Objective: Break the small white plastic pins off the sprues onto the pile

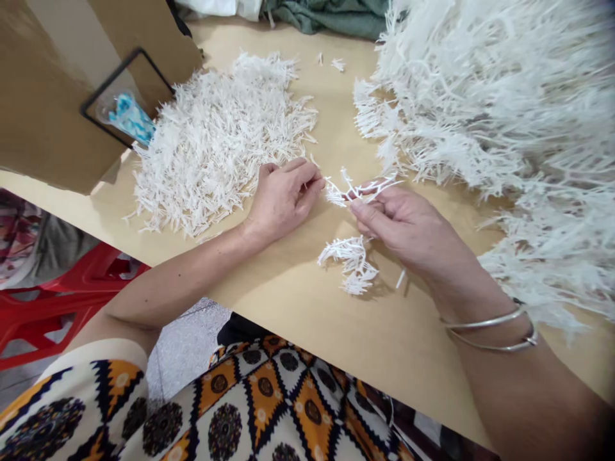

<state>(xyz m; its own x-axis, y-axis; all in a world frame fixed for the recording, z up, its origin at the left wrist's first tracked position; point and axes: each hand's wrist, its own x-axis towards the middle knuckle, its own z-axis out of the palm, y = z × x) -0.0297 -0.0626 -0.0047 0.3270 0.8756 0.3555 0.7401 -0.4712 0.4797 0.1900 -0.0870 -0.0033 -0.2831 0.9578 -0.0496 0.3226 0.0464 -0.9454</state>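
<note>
My right hand [401,224] pinches a white plastic branched strip [358,190] that sticks out to the left above the wooden table [298,301]. My left hand [283,195] rests on the table with its fingers curled together, the fingertips touching the strip's left end. A small clump of white plastic pieces [350,259] lies on the table just below the strip. To the left of my left hand spreads a flat pile of small white pieces [216,141].
A big heap of uncut white plastic strips [504,128] covers the right side. A cardboard box [52,96] with a black frame and a blue-and-clear bag [127,118] stands at the back left. Green cloth [331,16] lies at the far edge. A red stool [72,288] stands below.
</note>
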